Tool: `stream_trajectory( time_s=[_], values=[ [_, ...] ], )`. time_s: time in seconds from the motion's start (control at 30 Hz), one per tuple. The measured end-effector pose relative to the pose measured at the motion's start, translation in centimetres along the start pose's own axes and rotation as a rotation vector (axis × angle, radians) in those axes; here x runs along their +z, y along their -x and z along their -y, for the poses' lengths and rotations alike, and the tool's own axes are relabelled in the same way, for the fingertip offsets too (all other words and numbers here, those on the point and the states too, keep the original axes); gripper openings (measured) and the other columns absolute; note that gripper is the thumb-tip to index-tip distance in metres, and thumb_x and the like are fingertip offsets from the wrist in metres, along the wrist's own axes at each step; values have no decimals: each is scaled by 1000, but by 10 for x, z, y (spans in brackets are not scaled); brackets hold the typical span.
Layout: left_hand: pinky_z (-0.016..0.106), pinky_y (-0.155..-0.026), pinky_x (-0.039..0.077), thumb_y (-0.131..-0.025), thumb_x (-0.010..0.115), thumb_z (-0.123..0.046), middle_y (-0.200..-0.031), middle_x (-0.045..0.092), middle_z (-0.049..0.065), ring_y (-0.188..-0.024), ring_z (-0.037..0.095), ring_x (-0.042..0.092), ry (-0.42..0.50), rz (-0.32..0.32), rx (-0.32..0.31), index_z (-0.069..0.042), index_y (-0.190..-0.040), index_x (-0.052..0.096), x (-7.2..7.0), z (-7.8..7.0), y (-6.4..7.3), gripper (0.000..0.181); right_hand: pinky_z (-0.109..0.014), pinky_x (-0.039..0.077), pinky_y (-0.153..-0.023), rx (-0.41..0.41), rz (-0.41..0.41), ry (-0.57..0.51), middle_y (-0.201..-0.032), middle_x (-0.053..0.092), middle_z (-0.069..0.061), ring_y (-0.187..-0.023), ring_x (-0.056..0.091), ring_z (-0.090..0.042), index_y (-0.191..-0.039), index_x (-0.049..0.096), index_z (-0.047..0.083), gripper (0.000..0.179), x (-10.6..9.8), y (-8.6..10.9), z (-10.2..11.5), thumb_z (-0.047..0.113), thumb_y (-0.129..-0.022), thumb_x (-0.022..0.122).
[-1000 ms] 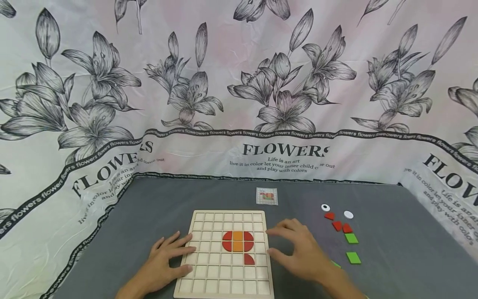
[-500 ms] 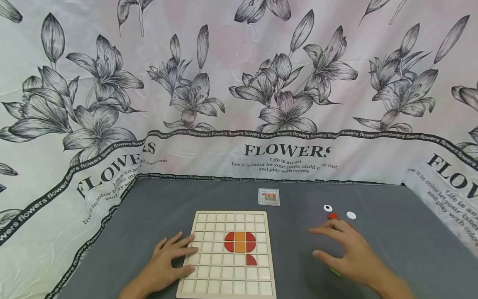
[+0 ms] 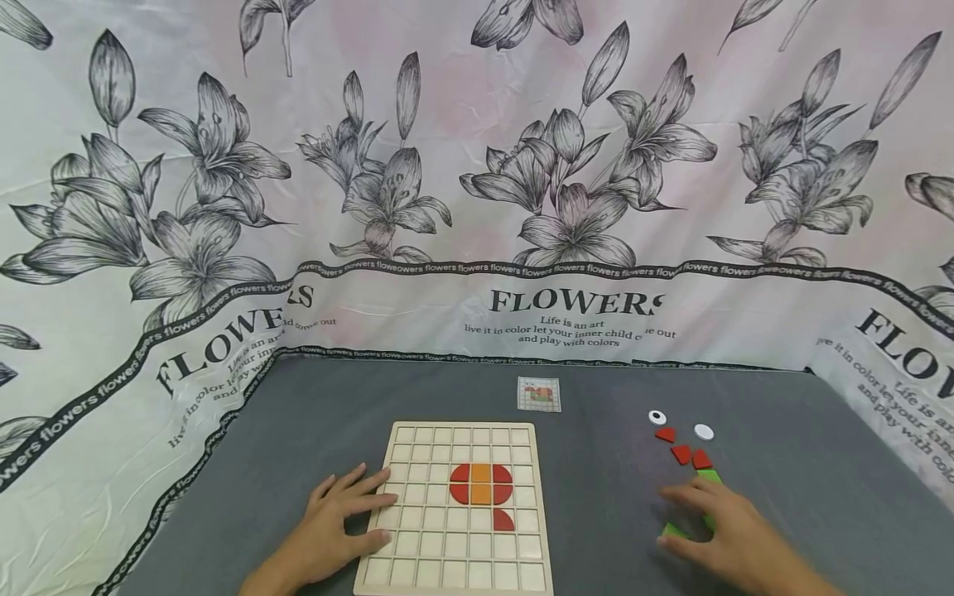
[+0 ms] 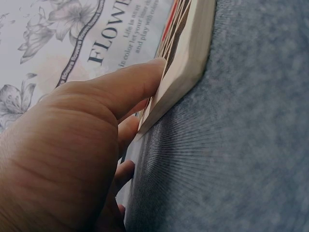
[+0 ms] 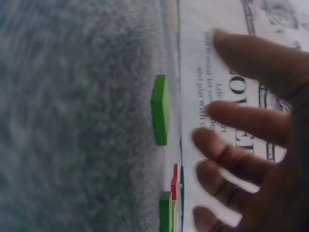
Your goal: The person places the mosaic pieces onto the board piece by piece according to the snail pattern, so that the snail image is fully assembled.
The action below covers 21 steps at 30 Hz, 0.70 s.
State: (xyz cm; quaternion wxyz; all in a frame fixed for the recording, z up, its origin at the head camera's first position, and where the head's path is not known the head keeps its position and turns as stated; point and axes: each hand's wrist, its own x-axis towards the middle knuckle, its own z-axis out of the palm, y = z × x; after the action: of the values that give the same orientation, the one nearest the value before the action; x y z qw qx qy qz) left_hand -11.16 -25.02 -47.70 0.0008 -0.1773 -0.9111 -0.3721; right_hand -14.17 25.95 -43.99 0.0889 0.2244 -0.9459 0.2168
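My left hand (image 3: 328, 521) rests against the left edge of a wooden grid board (image 3: 432, 542), fingers spread. In the left wrist view its thumb touches the board's rim (image 4: 186, 67). Orange squares (image 3: 481, 485) flanked by red quarter-circles (image 3: 460, 492) sit in the cells, with a lone red quarter-circle (image 3: 503, 520) below. Over at the right, my right hand (image 3: 734, 534) hovers above green square tiles, fingers parted and holding nothing. One green tile (image 3: 673, 530) shows beside its thumb; in the right wrist view a green tile (image 5: 161, 110) lies apart from the fingers. Others are partly hidden by the hand.
Beyond the right hand lie red pieces (image 3: 681, 454), a white disc with a black dot (image 3: 657, 418) and a plain white disc (image 3: 704, 432). A small pattern card (image 3: 539, 395) lies behind the board on the grey cloth (image 3: 335, 397). A flower-printed curtain (image 3: 417, 306) encloses the table.
My right hand has moved from the board's right edge rightward to the loose pieces, then down over the green tiles. The left hand has stayed on the board.
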Motion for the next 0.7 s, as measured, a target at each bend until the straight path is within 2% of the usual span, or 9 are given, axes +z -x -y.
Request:
stream_trajectory(
  time_s=[0.13,0.23,0.33,0.43,0.57,0.7],
  values=[
    [68,-100,5,-85,70,-46,-145,46,5,-137,44,27,-8,-6,8,-20,-123,69,1,0,0,46,-42,49,-75,79,115,-14,-100,58,12,-93,56,-16,-104,71,17,52,2,3,-5,52,-68,83],
    [68,-99,5,-86,70,-46,-144,47,5,-136,44,27,-11,-11,14,-20,-123,69,1,0,0,45,-41,49,-74,169,246,-72,-93,58,11,-90,55,-17,-100,69,17,48,1,0,-8,51,-69,82],
    [69,-99,6,-86,70,-45,-144,47,5,-136,44,28,-10,-12,18,-20,-123,70,1,-1,0,44,-38,48,-70,215,322,-106,-88,57,10,-86,53,-15,-94,67,18,41,0,-2,-11,49,-70,82],
    [69,-99,6,-85,71,-45,-144,47,5,-136,44,28,-10,-12,14,-21,-123,70,0,-2,0,45,-34,47,-66,169,304,-87,-85,54,13,-81,51,-9,-87,65,22,35,1,-1,-12,48,-71,82],
    [69,-99,6,-85,71,-45,-144,48,5,-136,44,28,-18,-17,21,-22,-122,70,0,-3,0,45,-29,45,-62,47,216,-73,-81,51,18,-73,47,-1,-83,64,26,26,5,2,-13,42,-74,82],
    [70,-98,7,-85,71,-44,-143,48,6,-135,46,29,-26,-21,41,-21,-122,70,0,-4,0,44,-27,43,-59,-30,126,-78,-78,49,21,-70,45,1,-82,64,28,23,9,3,-12,33,-74,84]
  ],
)
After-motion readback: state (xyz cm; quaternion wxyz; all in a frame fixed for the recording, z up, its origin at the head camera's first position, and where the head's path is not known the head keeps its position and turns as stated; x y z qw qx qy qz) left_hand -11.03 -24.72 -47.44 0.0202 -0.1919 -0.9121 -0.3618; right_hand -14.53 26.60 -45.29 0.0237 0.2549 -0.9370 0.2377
